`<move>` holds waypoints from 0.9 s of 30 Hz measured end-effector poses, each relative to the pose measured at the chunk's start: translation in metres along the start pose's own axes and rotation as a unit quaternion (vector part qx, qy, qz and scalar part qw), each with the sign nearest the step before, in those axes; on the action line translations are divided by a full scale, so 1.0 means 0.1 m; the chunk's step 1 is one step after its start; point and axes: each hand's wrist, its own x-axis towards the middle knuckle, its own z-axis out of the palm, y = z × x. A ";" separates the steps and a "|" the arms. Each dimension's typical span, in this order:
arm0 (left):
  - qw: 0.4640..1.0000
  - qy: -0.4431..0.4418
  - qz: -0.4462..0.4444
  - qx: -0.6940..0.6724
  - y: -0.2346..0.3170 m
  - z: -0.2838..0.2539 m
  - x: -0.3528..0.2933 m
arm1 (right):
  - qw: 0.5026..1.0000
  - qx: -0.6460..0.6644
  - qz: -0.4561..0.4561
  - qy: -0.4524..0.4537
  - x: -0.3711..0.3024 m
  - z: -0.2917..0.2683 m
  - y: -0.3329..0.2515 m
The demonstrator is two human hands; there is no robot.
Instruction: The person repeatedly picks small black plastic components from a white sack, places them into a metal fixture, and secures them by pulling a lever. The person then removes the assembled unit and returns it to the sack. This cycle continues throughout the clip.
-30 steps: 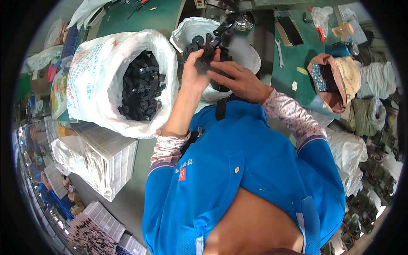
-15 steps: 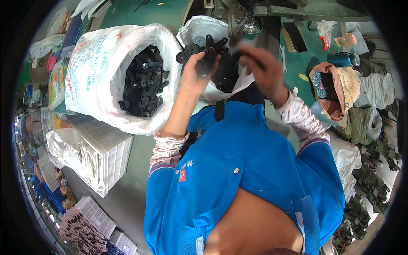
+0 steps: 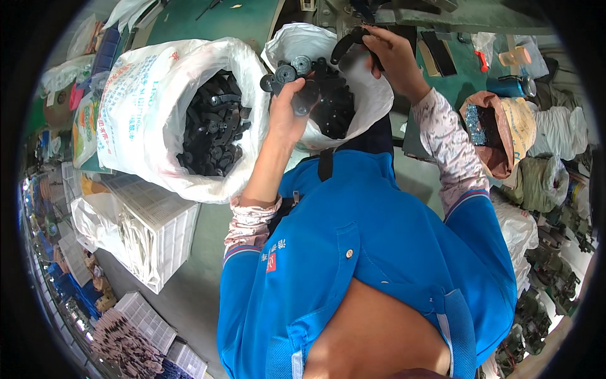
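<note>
Several black round-ended parts (image 3: 285,75) sit grasped in the left hand (image 3: 289,115), over the left side of a white sack (image 3: 374,95); far right of it, the right hand (image 3: 394,62) grips one curved black piece (image 3: 344,47). Left stands a larger white sack (image 3: 136,120).

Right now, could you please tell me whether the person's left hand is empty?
No, the left hand is holding several black parts with rounded ends, its thumb lying over them.
</note>
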 end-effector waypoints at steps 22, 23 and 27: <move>0.997 -0.054 -0.049 0.040 -0.14 0.10 0.05 | 0.993 0.008 -0.068 0.094 -0.54 0.45 0.53; 0.996 -0.069 -0.049 0.022 -0.12 0.09 0.05 | 0.992 0.015 -0.066 0.109 -0.56 0.46 0.51; 0.996 -0.086 -0.034 0.009 -0.07 0.11 0.00 | 0.990 0.009 -0.056 0.129 -0.63 0.45 0.43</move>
